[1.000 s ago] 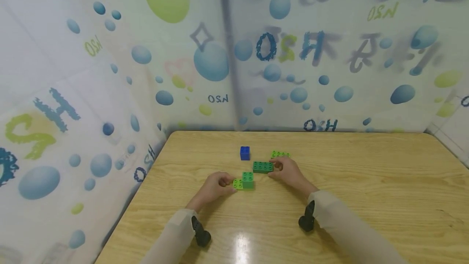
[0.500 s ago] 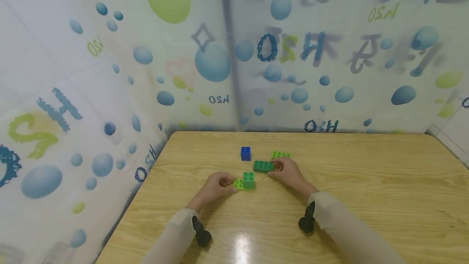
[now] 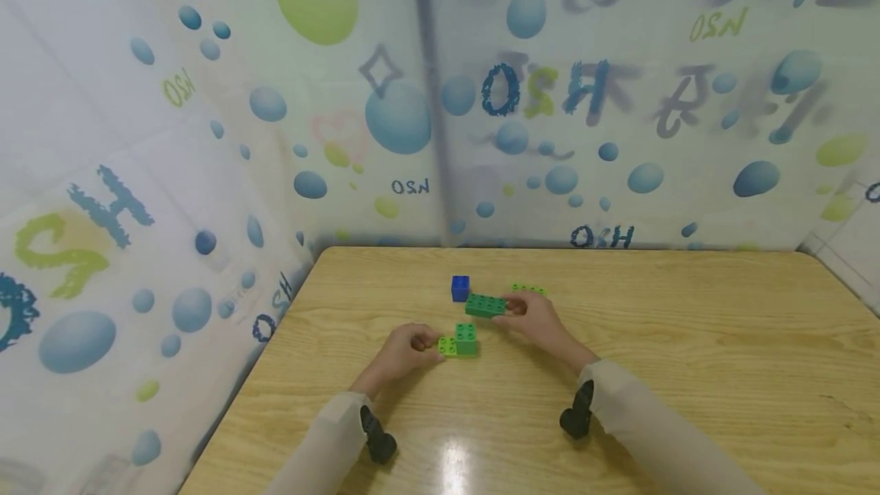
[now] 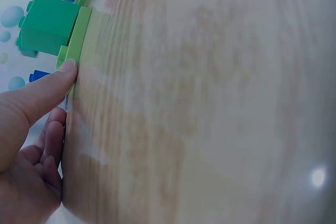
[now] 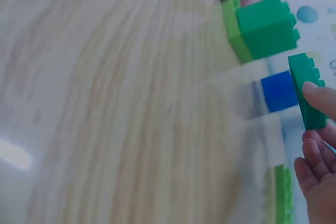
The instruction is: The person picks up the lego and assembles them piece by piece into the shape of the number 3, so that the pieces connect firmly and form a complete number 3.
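My left hand [image 3: 400, 354] pinches the left end of a thin light green toy building brick [image 3: 447, 346], which lies flat on the table. On that brick's right end sits a taller green brick [image 3: 465, 339], studs up. With thumb and fingers my right hand [image 3: 541, 325] holds a long dark green brick [image 3: 485, 305] by its right end. In the right wrist view the dark green brick [image 5: 306, 92] is raised off the table, apart from the stacked pair. A blue brick [image 3: 460, 288] stands just behind it.
Another thin light green brick [image 3: 528, 289] lies behind my right hand, partly hidden by it. The wooden table [image 3: 674, 327] ends against a fabric backdrop [image 3: 619, 197] printed with bubbles. Light glares off the table's front.
My right hand has moved the dark green brick slightly left and away from me, closer to the blue brick. My left hand and the stacked pair have stayed in place.
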{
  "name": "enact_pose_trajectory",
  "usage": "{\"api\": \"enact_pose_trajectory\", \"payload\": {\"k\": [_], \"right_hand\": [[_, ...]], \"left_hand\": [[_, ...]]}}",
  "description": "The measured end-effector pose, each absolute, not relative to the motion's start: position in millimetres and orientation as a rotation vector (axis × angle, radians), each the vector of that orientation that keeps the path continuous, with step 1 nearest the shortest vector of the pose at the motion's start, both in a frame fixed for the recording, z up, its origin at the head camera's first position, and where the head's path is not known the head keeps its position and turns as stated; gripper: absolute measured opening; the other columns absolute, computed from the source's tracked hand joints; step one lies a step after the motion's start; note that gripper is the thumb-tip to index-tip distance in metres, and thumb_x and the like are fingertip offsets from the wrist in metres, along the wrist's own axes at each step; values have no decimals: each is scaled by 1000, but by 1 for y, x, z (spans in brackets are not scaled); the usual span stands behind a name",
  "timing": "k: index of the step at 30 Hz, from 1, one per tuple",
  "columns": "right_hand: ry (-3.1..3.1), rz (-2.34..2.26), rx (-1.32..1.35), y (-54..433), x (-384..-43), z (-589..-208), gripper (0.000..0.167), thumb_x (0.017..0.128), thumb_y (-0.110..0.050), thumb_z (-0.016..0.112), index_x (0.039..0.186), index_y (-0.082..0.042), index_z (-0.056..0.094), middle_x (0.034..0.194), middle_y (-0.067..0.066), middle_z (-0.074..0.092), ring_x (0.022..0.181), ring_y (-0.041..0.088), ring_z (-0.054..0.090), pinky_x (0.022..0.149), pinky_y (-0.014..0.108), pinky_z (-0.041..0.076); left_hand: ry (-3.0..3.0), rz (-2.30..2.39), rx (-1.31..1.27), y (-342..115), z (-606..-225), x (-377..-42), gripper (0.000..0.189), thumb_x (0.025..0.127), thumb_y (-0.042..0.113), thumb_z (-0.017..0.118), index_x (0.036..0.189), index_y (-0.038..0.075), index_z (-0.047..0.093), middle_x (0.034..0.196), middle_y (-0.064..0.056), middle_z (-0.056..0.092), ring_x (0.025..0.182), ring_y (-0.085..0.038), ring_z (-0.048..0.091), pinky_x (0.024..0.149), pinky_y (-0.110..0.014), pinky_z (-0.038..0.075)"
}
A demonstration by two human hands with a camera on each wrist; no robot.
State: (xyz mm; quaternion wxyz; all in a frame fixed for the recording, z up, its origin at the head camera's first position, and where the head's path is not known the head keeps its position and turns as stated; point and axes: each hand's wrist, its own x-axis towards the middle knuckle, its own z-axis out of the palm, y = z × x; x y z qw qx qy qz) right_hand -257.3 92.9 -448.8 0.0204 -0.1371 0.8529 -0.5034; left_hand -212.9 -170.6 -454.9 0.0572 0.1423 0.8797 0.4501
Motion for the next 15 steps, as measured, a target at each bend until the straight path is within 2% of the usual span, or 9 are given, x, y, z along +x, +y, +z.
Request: {"api": "enact_pose_trajectory", "payload": {"k": [10, 15], "right_hand": [[2550, -1625, -587, 74, -245, -437, 41, 78, -30, 74, 112, -9, 63, 102, 4, 57, 91, 19, 56, 79, 35, 47], [2515, -1637, -661, 65, -238, -432, 42, 78, -28, 74, 111, -5, 62, 102, 6, 57, 91, 21, 57, 79, 36, 47]], "left_hand": [[2662, 1375, 439, -171, -456, -214, 31, 76, 12, 75, 104, 1, 66, 90, -5, 59, 81, -16, 52, 71, -28, 44], [2661, 1378, 453, -170, -455, -213, 31, 76, 13, 75, 103, 1, 66, 93, -6, 60, 83, -18, 53, 71, -31, 45]]}}
